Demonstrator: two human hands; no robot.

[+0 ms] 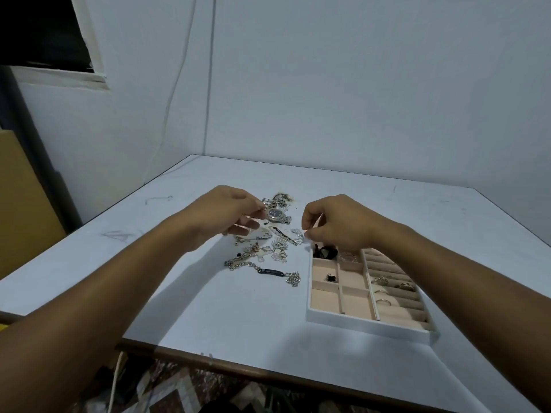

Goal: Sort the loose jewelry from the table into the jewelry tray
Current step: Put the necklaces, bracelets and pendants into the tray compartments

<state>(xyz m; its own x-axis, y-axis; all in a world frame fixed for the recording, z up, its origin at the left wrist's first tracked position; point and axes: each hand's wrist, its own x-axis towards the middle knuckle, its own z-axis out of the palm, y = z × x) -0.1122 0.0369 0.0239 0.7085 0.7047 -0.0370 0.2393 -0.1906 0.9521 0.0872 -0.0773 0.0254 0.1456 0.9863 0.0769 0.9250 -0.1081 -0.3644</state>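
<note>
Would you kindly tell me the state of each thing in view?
Left hand: fingers curled, grip unclear.
Right hand: fingertips pinched together, contents unclear.
Watch: face up among the loose jewelry.
Chain bracelet: stretched out on the table.
Jewelry tray: open, partly filled.
Rings: seated in the tray's slots.

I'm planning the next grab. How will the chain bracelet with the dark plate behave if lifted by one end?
Probably floppy: the chain bracelet lies in loose curves on the table, links bunched at its right end. It would likely dangle, the stiff-looking plate swinging. It may snag, since its left end lies against other pieces.
</note>
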